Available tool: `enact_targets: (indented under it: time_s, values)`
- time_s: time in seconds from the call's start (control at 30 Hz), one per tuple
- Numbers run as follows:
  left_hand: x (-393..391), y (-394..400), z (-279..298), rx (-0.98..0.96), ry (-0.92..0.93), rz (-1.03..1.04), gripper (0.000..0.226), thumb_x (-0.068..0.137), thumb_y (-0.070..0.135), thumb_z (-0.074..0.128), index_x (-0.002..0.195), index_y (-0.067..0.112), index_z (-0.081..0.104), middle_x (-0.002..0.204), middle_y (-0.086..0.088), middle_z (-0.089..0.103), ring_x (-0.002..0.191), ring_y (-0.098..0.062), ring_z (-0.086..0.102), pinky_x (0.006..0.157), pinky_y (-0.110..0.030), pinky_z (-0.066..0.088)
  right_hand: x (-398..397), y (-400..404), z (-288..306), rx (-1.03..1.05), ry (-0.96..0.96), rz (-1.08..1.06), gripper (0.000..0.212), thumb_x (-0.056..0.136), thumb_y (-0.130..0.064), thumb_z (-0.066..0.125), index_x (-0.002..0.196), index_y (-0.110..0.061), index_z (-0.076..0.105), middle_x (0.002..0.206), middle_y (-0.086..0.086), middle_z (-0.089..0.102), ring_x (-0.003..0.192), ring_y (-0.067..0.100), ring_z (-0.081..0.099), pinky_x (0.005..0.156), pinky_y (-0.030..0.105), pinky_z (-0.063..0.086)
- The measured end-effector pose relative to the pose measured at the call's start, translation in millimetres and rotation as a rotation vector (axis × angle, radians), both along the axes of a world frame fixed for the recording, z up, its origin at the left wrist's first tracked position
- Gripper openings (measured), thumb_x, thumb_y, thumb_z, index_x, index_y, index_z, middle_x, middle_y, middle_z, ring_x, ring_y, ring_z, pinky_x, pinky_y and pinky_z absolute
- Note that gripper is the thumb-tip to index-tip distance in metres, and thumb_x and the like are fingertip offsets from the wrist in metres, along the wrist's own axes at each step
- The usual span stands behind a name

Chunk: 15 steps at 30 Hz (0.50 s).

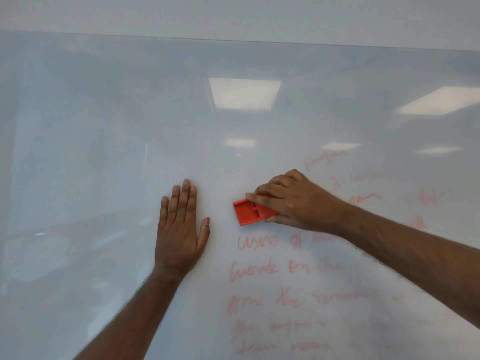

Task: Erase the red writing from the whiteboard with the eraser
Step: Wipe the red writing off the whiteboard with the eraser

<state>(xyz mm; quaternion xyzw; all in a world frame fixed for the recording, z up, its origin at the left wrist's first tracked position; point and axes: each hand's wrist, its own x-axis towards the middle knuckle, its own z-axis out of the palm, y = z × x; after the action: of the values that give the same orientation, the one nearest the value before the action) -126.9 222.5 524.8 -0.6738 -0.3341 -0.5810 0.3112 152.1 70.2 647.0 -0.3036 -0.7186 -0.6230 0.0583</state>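
Board (104, 126) fills nearly my whole view, glossy white-grey, top edge running across near the frame's top with plain wall above. Ceiling light panels reflect in its upper right.

Red writing (275, 268) sits in the lower right: several handwritten lines, legible in part ("users", "work on the", "and the"). Lines farther right and lower are faint, smeared or blurred; I can't read them. Area left of the writing and above it is bare.

Both forearms come up from the bottom edge, bare, cut off by the frame. Right forearm crosses from the lower right, covering part of the writing's upper lines.

Left hand (179, 224) lies flat on the board, palm down, fingers together pointing up, thumb splayed right. It grasps nothing.

Right hand (293, 203) is clamped around the eraser (249, 211), fingers over its top edge, thumb under its lower edge. Eraser is red-orange, rectangular, tilted, its left half sticking out of the grip, right half hidden under the hand. It sits against the board just above the "users" line, right of the left hand, apart from it.
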Motion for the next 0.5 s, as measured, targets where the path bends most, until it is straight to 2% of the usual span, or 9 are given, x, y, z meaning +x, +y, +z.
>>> enact_targets:
  time_s: [0.13,0.3,0.4,0.5]
  values:
    - [0,0,-1,0.002,0.001,0.007,0.077,0.108,0.040,0.037,0.174,0.007,0.014,0.184,-0.010,0.009,0.171,-0.029,0.009,0.138,-0.053,0.011,15,-7,33,0.025,0.038,-0.044,0.067,0.100,-0.052,0.063,0.156,-0.021,0.047,0.141,0.004,0.061,0.118,0.028,0.061,0.091,0.044,0.044]
    - [1,2,-1,0.013,-0.004,0.012,0.076,0.109,0.039,0.037,0.174,0.008,0.014,0.184,-0.009,0.009,0.171,-0.028,0.008,0.139,-0.051,0.008,14,-6,67,0.103,0.266,-0.007,0.069,0.099,-0.051,0.064,0.157,-0.018,0.046,0.139,0.006,0.061,0.117,0.031,0.058,0.091,0.047,0.042]
    - [0,2,-2,0.010,-0.004,0.011,0.076,0.109,0.039,0.037,0.174,0.008,0.014,0.184,-0.009,0.010,0.171,-0.028,0.008,0.138,-0.051,0.009,-3,6,65,0.140,0.370,0.056,0.068,0.098,-0.049,0.066,0.156,-0.018,0.048,0.136,0.007,0.060,0.116,0.031,0.057,0.093,0.048,0.042]
    - [0,2,-3,0.010,-0.003,0.008,0.077,0.108,0.039,0.037,0.174,0.008,0.014,0.184,-0.009,0.010,0.171,-0.028,0.008,0.139,-0.051,0.009,-20,19,52,0.142,0.376,0.087,0.068,0.097,-0.048,0.067,0.155,-0.018,0.049,0.134,0.007,0.061,0.115,0.031,0.058,0.092,0.049,0.043]
